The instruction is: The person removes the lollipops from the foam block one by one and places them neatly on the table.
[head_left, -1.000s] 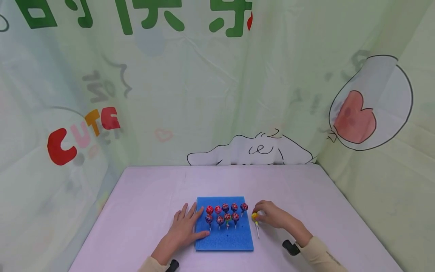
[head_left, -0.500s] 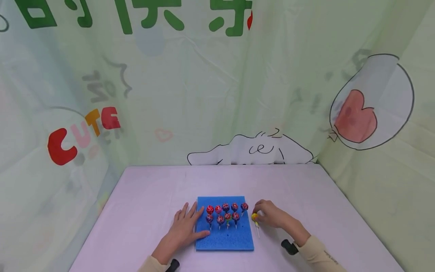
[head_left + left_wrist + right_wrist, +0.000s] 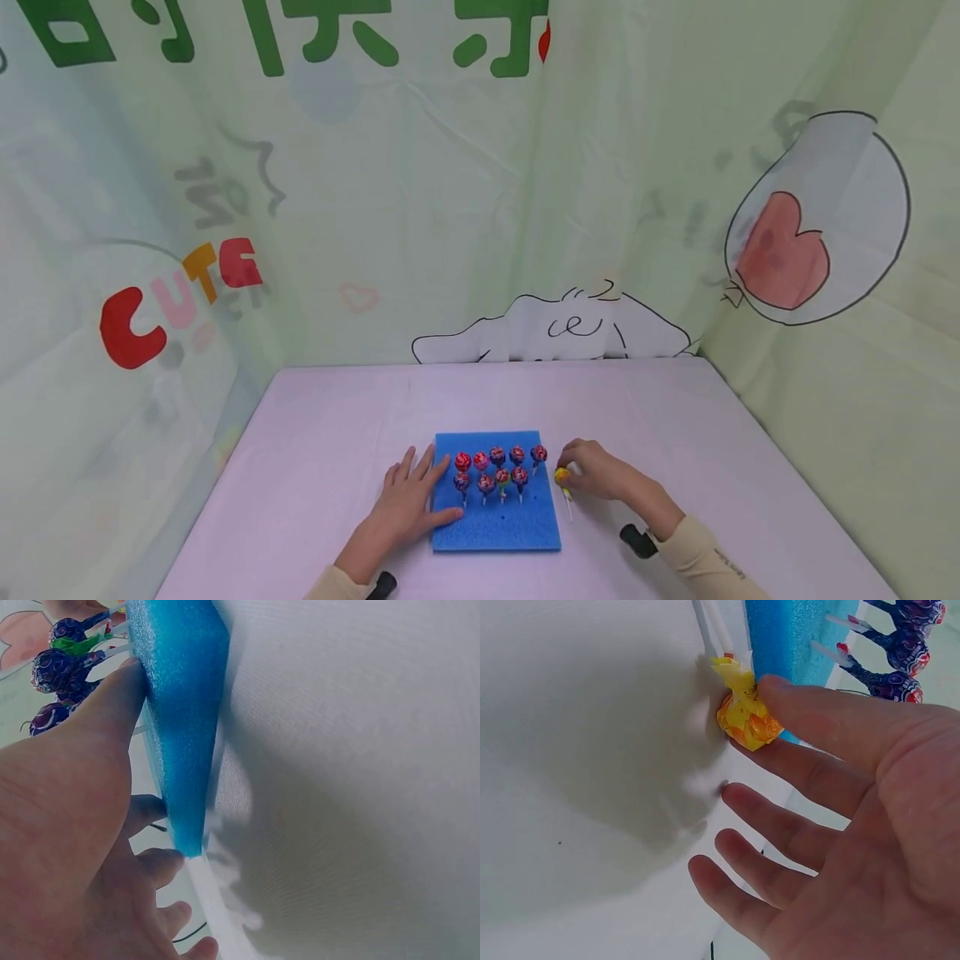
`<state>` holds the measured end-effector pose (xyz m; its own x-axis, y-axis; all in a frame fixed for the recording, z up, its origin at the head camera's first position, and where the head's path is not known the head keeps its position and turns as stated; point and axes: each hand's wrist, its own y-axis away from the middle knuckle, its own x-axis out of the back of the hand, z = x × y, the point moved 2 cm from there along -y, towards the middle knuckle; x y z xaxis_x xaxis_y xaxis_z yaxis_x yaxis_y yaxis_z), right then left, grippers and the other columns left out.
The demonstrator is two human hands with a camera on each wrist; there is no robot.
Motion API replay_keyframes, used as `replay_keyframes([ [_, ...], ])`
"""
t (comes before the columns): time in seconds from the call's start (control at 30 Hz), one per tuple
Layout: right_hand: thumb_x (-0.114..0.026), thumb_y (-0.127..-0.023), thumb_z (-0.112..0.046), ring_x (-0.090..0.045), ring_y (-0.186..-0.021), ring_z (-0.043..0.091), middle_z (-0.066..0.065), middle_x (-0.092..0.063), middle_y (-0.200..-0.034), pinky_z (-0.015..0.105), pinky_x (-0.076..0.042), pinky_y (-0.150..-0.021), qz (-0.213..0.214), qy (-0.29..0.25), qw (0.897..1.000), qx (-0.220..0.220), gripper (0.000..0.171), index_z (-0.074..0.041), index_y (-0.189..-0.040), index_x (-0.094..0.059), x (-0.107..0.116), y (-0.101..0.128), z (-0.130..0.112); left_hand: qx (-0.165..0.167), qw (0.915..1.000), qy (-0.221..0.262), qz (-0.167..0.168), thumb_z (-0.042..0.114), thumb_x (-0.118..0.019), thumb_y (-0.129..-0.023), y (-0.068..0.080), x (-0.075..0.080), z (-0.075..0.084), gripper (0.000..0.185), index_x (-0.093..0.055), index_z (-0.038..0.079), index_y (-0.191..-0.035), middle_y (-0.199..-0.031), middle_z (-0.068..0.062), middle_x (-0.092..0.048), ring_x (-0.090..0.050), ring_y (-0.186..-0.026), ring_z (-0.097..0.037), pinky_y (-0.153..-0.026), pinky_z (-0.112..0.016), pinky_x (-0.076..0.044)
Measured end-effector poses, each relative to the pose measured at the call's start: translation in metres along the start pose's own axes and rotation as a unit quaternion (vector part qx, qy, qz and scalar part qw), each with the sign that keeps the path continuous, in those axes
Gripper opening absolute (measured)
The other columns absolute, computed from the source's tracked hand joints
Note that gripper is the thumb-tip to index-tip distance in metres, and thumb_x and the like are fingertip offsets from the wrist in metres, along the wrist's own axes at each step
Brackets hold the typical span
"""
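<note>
— Hands first, nearest the camera: what is each one doing?

— Left hand [image 3: 405, 507] lies flat with straight fingers, its palm on the counter [image 3: 322, 467] and its fingertips and thumb resting on the left edge of the blue foam block [image 3: 497, 527]. It grips nothing. The left wrist view shows the thumb laid over the top of the foam and the other fingers spread along its side.

— And the right hand?

— Right hand [image 3: 596, 475] sits on the counter just beside the foam's right edge, its thumb and forefinger pinching the wrapped head of a yellow lollipop [image 3: 562, 477] — the rest of its fingers hang loosely spread, as the right wrist view makes plain. The lollipop lies on the counter, head away from the person, white stick pointing back toward them, close along the foam's right side.

— What stands on the foam?

— Nine wrapped lollipops [image 3: 498, 469] stuck upright by their sticks, in two rows across the far half of the block: five in the far row, four in the near row. Most are red and dark blue; one in the near row shows green. The near half of the foam is bare blue, with a few small dark holes.

— Beyond that?

— Pale lilac cloth covers the counter to its far edge, where a light green printed curtain [image 3: 450, 208] hangs — green characters on top, the word "CUTE" at left, a cartoon figure low in the middle, a heart balloon at right.
</note>
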<state>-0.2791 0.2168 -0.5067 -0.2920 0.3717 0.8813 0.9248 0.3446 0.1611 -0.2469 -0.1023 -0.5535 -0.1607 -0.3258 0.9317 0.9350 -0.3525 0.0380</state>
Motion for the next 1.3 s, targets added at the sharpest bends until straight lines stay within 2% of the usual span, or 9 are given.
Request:
replay_keyframes([
  [0.13, -0.079, -0.086, -0.013, -0.059, -0.113, 0.033, 0.013, -0.066, -0.117, 0.054, -0.052, -0.098, -0.004, 0.003, 1.000, -0.008, 0.018, -0.006, -0.101, -0.074, 0.001, 0.000, 0.001, -0.003, 1.0000, 0.001, 0.001, 0.071, -0.061, -0.086, 0.001, 0.001, 0.000, 0.092, -0.037, 0.018, -0.157, -0.167, -0.015, -0.025, -0.013, -0.153, -0.048, -0.119, -0.068, -0.018],
  [0.5, -0.080, -0.086, -0.022, -0.053, -0.126, 0.043, 0.022, -0.061, -0.131, 0.060, -0.047, -0.103, 0.002, 0.022, 1.000, 0.002, 0.038, -0.001, -0.115, -0.071, 0.010, 0.004, -0.007, -0.008, 0.9999, 0.001, 0.007, 0.070, -0.063, -0.085, 0.003, 0.003, 0.002, 0.092, -0.039, 0.016, -0.156, -0.166, -0.016, -0.026, -0.014, -0.153, -0.048, -0.118, -0.068, -0.019],
  [0.67, -0.077, -0.088, -0.024, -0.050, -0.130, 0.045, 0.025, -0.058, -0.135, 0.061, -0.045, -0.105, 0.005, 0.013, 1.000, 0.014, 0.040, 0.001, -0.119, -0.069, 0.017, 0.006, -0.016, -0.006, 1.0000, 0.002, 0.005, 0.070, -0.062, -0.085, 0.001, 0.002, 0.001, 0.092, -0.038, 0.017, -0.156, -0.166, -0.016, -0.025, -0.014, -0.153, -0.048, -0.119, -0.068, -0.019],
  [1.03, -0.078, -0.088, -0.024, -0.046, -0.134, 0.046, 0.024, -0.054, -0.141, 0.060, -0.048, -0.102, 0.016, 0.011, 1.000, 0.010, 0.043, -0.002, -0.123, -0.067, 0.025, 0.013, -0.032, -0.006, 1.0000, 0.007, 0.004, 0.070, -0.063, -0.085, 0.001, 0.002, 0.001, 0.092, -0.039, 0.017, -0.156, -0.166, -0.016, -0.025, -0.013, -0.153, -0.048, -0.118, -0.068, -0.018],
  [1.3, -0.076, -0.090, -0.024, -0.043, -0.138, 0.045, 0.024, -0.049, -0.146, 0.060, -0.046, -0.105, 0.036, 0.010, 0.999, 0.032, 0.048, -0.002, -0.131, -0.062, 0.031, 0.018, -0.041, -0.014, 0.9998, 0.012, 0.006, 0.068, -0.065, -0.085, 0.004, 0.005, 0.002, 0.091, -0.040, 0.015, -0.155, -0.165, -0.017, -0.026, -0.015, -0.152, -0.049, -0.118, -0.068, -0.020],
])
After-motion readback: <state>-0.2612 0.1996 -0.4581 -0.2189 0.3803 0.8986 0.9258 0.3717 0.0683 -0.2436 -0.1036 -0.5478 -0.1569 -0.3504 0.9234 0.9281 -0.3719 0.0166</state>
